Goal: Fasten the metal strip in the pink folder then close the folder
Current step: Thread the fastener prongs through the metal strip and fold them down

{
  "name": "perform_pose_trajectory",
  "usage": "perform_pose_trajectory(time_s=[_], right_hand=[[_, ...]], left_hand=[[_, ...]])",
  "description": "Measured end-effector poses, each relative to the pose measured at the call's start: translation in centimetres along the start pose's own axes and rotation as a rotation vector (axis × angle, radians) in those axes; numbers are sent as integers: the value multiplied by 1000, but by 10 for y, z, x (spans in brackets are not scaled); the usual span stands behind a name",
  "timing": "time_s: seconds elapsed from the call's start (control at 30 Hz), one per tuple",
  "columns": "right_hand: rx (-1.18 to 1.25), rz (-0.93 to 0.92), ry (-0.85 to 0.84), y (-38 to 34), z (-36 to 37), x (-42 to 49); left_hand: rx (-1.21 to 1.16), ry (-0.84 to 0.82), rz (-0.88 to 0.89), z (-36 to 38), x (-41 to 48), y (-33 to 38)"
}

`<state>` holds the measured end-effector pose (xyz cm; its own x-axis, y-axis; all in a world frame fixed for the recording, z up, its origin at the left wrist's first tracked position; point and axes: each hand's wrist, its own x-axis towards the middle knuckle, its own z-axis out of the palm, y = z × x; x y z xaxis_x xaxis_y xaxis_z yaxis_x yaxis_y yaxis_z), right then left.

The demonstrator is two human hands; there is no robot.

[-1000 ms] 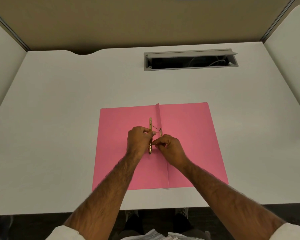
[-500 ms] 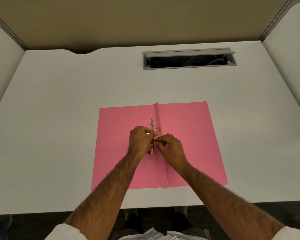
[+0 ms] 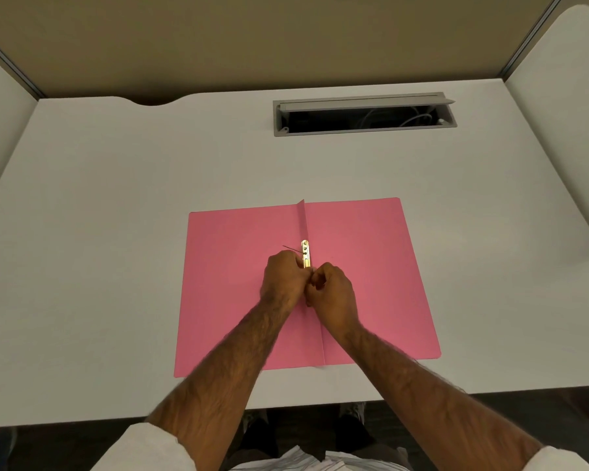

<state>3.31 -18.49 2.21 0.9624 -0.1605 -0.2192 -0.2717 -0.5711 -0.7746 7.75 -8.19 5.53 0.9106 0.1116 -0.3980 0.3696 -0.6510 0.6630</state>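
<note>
1. Metal strip (image 3: pixel 305 253) lying along the centre fold of the pink folder (image 3: pixel 364 277); far end showing gold with small holes, near end hidden under the hands; thin dark prong sticking out to the left of it.
2. Left hand (image 3: pixel 283 278) curled tight against the strip's left side, pinching or pressing it; right hand (image 3: pixel 332 290) curled just beside, fingertips meeting the left at the strip's near part; exact hold hidden by the knuckles.
3. Folder spread open and flat, both leaves on the white bench (image 3: pixel 116 232), near its front edge.
4. Step in hand, judged: fastening, not yet closing.
5. Next move, judged: prong pressed flat, hands lifted clear, 1 leaf swung over the fold.
6. Cable slot (image 3: pixel 364 115) well apart at the back.
</note>
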Motion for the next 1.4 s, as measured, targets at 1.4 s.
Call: perform_pose_trajectory(time_s=[1.4], right_hand=[[-437, -643, -163, 29, -48, -8]], left_hand=[[533, -145, 558, -8, 10, -27]])
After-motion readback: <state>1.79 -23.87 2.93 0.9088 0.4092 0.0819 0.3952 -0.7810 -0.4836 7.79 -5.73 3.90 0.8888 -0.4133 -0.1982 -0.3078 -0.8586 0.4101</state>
